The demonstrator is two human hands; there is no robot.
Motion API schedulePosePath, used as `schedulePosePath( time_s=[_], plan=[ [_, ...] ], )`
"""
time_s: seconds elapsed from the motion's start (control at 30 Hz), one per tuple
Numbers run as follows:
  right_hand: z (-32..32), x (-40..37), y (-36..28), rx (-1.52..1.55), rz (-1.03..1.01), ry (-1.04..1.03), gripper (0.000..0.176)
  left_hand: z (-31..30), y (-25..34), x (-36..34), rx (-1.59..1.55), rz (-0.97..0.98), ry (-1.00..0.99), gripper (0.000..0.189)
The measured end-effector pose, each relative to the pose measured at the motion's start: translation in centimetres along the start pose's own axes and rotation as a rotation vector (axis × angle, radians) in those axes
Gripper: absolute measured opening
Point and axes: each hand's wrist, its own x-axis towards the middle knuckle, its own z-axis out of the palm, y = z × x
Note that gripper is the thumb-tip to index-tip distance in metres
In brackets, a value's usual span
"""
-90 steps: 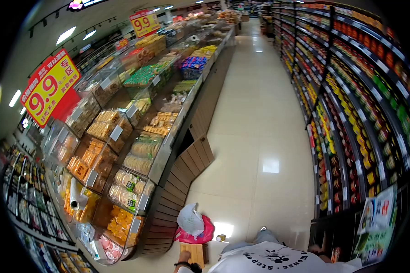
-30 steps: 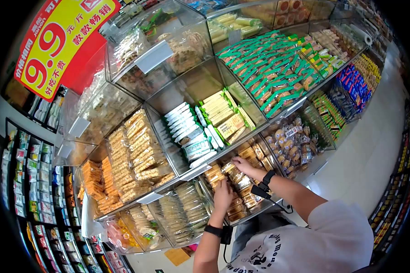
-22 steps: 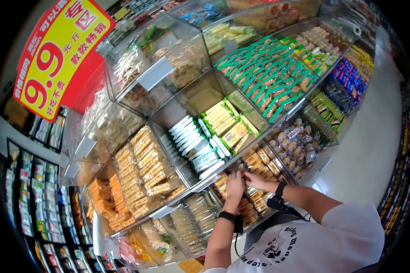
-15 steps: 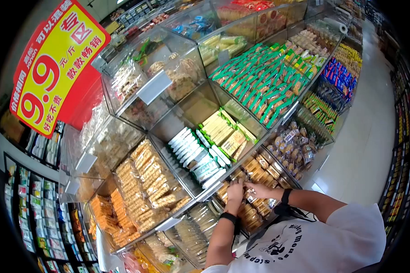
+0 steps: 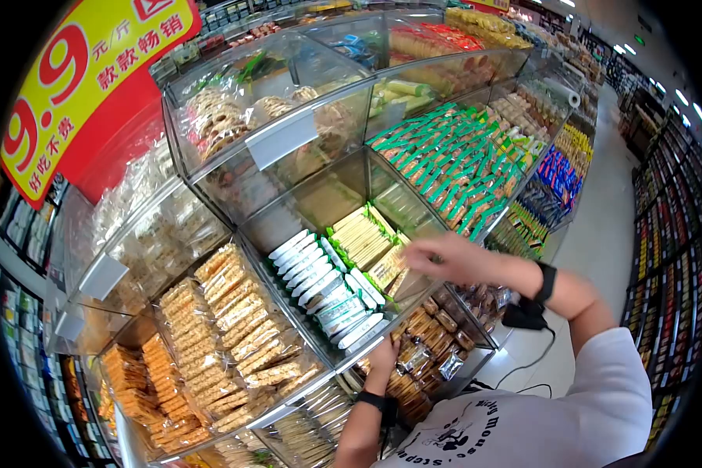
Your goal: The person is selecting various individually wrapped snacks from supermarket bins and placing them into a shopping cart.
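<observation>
My left hand (image 5: 384, 356) is at the left side of the lower bin, beside rows of brown wrapped biscuits (image 5: 429, 343); its fingers are partly hidden under the upper bin's front edge. Raised higher, my right hand (image 5: 448, 257) is smeared by motion at the right wall of the upper bin, its fingers overlapping the yellow-and-green biscuit packets (image 5: 370, 238); what it holds, if anything, I cannot tell. White-and-green packets (image 5: 327, 285) fill the left part of that same bin.
Clear-walled bins of crackers (image 5: 242, 320), orange snacks (image 5: 160, 390) and green-striped packets (image 5: 448, 160) surround my hands. A blank label holder (image 5: 282, 142) juts out above. A red-and-yellow price sign (image 5: 78, 86) stands at the left. The aisle (image 5: 593, 210) runs along the right.
My right hand has left the lower biscuit bin and risen to the upper bin. The left hand stays low, shifted slightly downward. The view has tilted up, showing more of the aisle.
</observation>
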Motion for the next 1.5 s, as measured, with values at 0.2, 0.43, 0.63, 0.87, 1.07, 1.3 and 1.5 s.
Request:
schedulePosePath(
  time_s=[0.2,0.43,0.63,0.87,1.07,1.3,1.5],
  plan=[
    [7.0,9.8,9.7,-0.764,-0.108,-0.679,0.027,-0.6,0.0,-0.3,-0.187,-0.070,0.016,0.039],
    [11.1,11.7,14.1,-0.803,-0.260,-0.928,0.036,1.1,-0.5,-0.7,-0.135,-0.087,0.096,0.038],
    [12.1,10.3,14.8,-0.902,-0.258,-0.882,0.046,1.7,-0.5,-0.5,-0.027,-0.108,-0.031,0.034],
    [11.9,12.1,16.6,-0.559,-0.260,-1.109,0.050,-2.6,2.0,-0.9,-0.005,-0.160,-0.114,0.040],
    [11.5,12.6,14.0,-0.743,-0.064,-1.253,0.040,-6.3,5.2,-1.1,-0.172,-0.158,-0.121,0.035],
    [13.3,10.6,17.8,-0.605,-0.450,-0.594,0.016,-9.8,5.2,-4.7,-0.387,-0.223,-0.035,0.033],
    [12.0,11.0,15.4,-0.726,-0.479,-0.575,0.012,-11.8,4.1,-9.5,-0.360,-0.408,0.056,0.031]
  ],
)
